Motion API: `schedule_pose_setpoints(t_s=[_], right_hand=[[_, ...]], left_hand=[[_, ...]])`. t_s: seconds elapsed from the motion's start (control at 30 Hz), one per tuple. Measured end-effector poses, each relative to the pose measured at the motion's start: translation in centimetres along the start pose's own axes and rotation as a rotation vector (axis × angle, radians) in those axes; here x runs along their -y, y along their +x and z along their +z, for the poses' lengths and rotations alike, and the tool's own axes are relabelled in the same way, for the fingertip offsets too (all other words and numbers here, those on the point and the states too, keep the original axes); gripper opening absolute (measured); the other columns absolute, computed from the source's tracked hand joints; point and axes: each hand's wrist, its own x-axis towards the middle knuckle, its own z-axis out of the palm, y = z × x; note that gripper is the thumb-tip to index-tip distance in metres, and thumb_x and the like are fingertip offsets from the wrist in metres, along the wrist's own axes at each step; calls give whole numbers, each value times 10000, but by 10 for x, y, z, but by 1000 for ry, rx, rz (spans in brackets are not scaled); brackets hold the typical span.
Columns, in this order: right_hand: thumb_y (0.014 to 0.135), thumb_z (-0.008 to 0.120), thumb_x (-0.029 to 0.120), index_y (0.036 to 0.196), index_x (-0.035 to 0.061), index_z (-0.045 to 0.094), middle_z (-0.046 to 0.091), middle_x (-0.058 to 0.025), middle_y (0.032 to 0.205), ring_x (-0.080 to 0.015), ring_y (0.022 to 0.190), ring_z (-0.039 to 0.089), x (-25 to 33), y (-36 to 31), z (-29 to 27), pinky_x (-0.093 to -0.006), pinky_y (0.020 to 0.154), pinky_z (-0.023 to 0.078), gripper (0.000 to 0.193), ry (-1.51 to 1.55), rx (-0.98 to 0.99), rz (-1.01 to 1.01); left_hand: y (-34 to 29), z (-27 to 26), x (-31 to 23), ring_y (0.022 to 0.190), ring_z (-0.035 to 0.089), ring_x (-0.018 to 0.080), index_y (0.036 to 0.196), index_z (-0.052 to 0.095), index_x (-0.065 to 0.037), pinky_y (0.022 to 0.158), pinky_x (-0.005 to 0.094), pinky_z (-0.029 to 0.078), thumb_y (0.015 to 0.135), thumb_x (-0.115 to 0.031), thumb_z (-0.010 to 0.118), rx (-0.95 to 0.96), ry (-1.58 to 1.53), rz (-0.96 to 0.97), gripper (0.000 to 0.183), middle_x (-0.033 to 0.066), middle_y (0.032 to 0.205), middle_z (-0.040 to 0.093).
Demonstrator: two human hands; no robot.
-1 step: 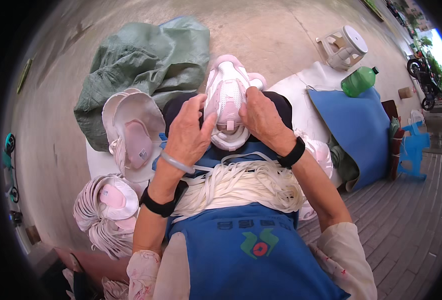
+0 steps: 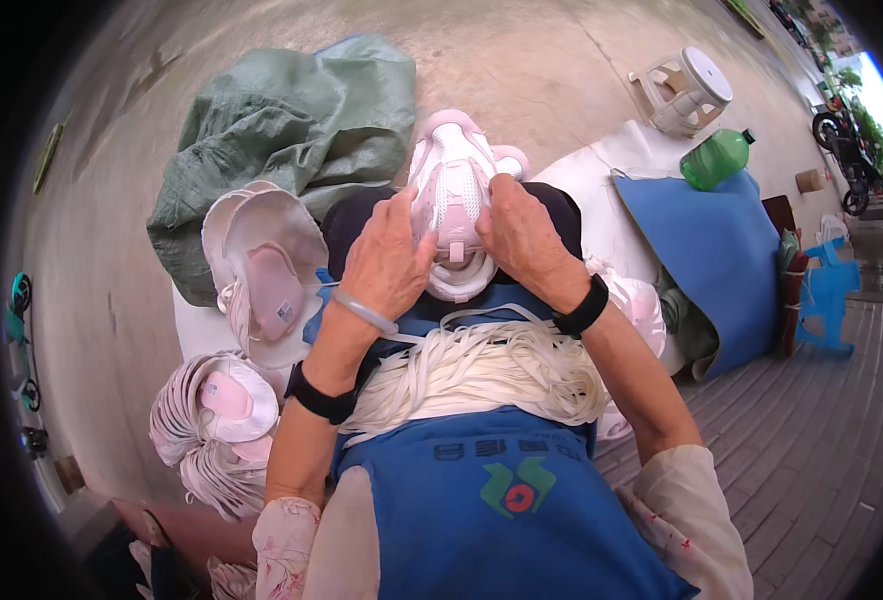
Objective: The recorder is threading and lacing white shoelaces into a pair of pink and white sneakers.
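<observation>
A pink and white shoe upper [image 2: 452,178] stands toe-up over my knees, and both hands grip it. My left hand [image 2: 392,262] clasps its left side, with a bangle and a black band on that wrist. My right hand [image 2: 524,236] holds its right side, thumb near the tongue. A thick bundle of white laces [image 2: 482,370] lies across my lap on a blue apron [image 2: 507,510]. One lace runs from the bundle up toward the shoe.
Stacks of pink and white shoe uppers [image 2: 267,270] and a lower pile [image 2: 217,412] sit at my left. A green sack [image 2: 282,130] lies beyond them. At the right are a blue mat [image 2: 712,250], a green bottle [image 2: 717,158], a white stool [image 2: 687,90] and a blue plastic stool [image 2: 827,285].
</observation>
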Motion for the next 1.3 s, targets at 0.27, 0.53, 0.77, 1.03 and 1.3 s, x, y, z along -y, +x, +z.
schedule_pose_setpoints(t_s=[0.27,0.53,0.77,1.03,1.3], right_hand=[[838,598,75,981,-47,449,569,-278,911,-439,797,635,-4,-18,-5,-466,669,540,240,87,10,7],[848,611,92,1014,-41,420,568,-272,891,-451,793,614,1,-23,-1,-481,684,517,286,198,75,0],[826,634,93,1001,-54,431,594,-289,847,-457,809,623,-4,-25,6,-481,686,512,306,208,161,74],[785,605,30,958,-104,440,605,-318,825,-475,758,635,-2,-17,-2,-502,652,532,274,283,4,-61],[843,620,127,973,-71,513,614,-271,768,-441,700,629,-19,-17,-1,-431,576,505,260,330,-10,-99]], left_hand=[[14,13,-14,964,572,457,1304,391,4,842,497,476,806,-65,562,254,290,-81,530,268,1045,560],[-13,35,-9,877,582,426,1259,419,26,767,470,504,754,30,560,-47,275,0,524,243,1000,528],[-14,33,-9,828,576,385,1440,352,-71,737,464,485,746,55,543,-11,312,103,730,195,950,528],[-8,38,5,838,568,387,1474,306,-102,732,461,487,765,60,558,30,358,85,769,196,958,509],[-10,34,6,870,576,395,1491,294,-109,748,461,478,813,45,508,54,301,90,727,189,1001,534]])
